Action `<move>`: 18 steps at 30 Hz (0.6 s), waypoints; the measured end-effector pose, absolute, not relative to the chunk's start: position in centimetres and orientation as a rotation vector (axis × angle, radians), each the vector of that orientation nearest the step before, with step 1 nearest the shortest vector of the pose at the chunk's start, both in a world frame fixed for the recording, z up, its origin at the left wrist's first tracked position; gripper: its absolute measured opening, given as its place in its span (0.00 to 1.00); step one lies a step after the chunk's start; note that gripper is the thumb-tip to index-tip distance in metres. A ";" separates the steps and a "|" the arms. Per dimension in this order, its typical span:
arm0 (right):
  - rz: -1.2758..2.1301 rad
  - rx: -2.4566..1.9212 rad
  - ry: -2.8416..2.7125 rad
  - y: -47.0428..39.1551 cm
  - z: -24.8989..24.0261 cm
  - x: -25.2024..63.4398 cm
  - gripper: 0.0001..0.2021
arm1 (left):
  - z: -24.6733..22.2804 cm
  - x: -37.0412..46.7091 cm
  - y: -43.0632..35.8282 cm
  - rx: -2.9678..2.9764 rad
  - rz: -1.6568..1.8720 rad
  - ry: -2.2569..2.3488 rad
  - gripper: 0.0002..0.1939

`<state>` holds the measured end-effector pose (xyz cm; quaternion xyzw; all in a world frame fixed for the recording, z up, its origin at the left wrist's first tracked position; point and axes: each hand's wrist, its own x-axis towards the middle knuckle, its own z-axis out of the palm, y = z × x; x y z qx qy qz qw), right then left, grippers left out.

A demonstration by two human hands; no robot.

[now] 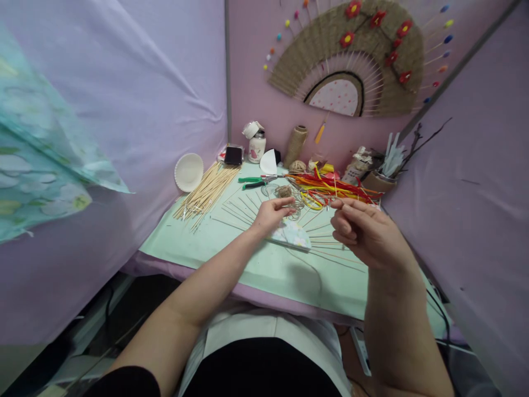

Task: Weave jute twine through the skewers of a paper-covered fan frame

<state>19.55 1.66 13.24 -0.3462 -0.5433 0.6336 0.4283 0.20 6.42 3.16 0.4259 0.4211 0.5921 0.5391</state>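
A half-round piece with floral cloth (291, 234) lies on the pale green table, thin sticks fanning out from its curved side. Above its upper left part is my left hand (273, 214), thumb and fingertips pinched together near a tangle of brown twine (295, 207); what they hold is too small to name. My right hand (363, 226) is raised over the sticks on the right, its thumb and forefinger closed on a thin stick or strand that I cannot make out. A loose length of twine (316, 270) trails over the table towards its front edge.
Bamboo sticks (210, 190) lie in a pile at the left beside a white dish (189, 172). Green-handled pliers (253, 182), red and yellow pipe cleaners (334, 184), a jar (257, 148) and a twine spool (296, 144) stand or lie behind. A decorated fan (306, 60) hangs on the back wall.
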 end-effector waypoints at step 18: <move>0.782 -1.132 -2.787 -6.1 6.4 13.8 0.14 | 3.9 -0.2 6.2 0.696 1.281 0.741 0.11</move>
